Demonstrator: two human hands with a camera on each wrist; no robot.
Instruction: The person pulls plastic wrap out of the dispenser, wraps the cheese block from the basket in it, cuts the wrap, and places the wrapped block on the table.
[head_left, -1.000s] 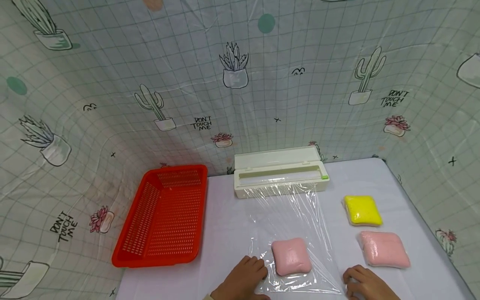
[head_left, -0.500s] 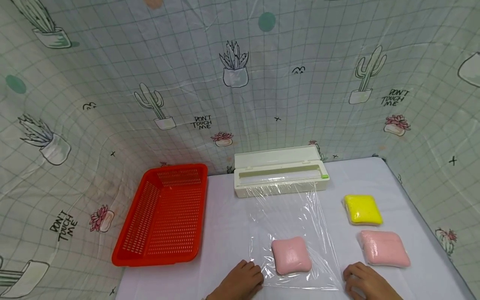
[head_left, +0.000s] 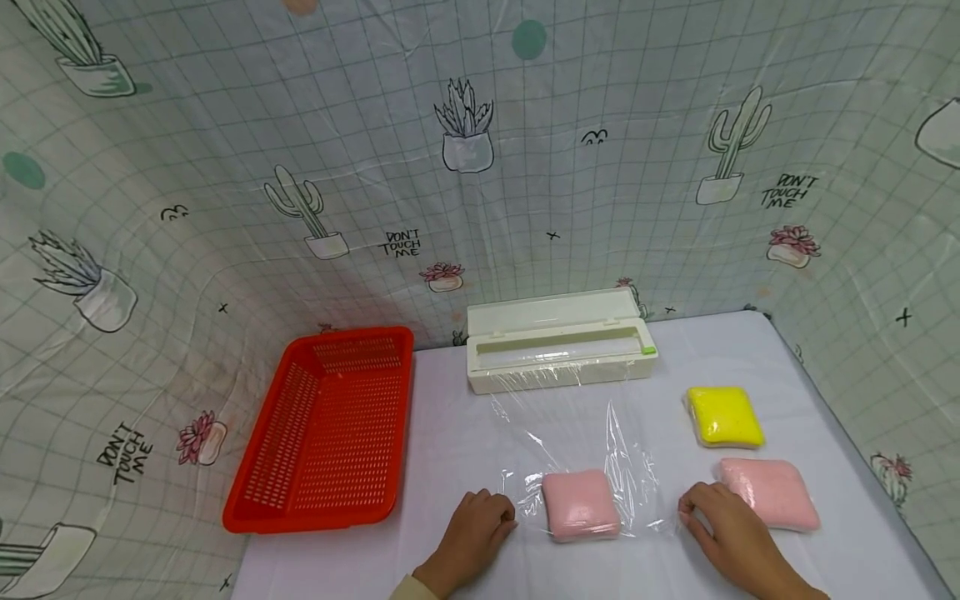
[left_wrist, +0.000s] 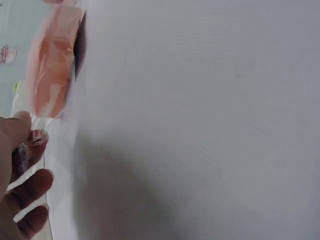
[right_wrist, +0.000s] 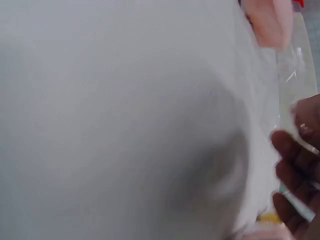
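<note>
A pink, cushion-shaped square block (head_left: 581, 504) lies on clear plastic wrap (head_left: 633, 479), which runs out from a white wrap dispenser (head_left: 562, 373) with its lid raised. My left hand (head_left: 472, 533) pinches the wrap's near left corner between thumb and forefinger; in the left wrist view, film shows at the fingertips (left_wrist: 39, 137). On the opposite side, my right hand (head_left: 723, 529) pinches the near right corner, other fingers loosely bent. The wrap's near edge is lifted and folded up against the front of the block.
To the right lie a yellow block (head_left: 725, 417) and a second pink block (head_left: 772, 493), both shiny as if wrapped; the right hand overlaps the pink one's edge. A red perforated basket (head_left: 405, 433) stands on the left. Patterned cloth (head_left: 600, 200) walls the white table's back and sides.
Both hands have moved away from the body, lifting the wrap's near edge from the table toward the block. The left hand has taken hold of its corner. The blocks and dispenser stay put.
</note>
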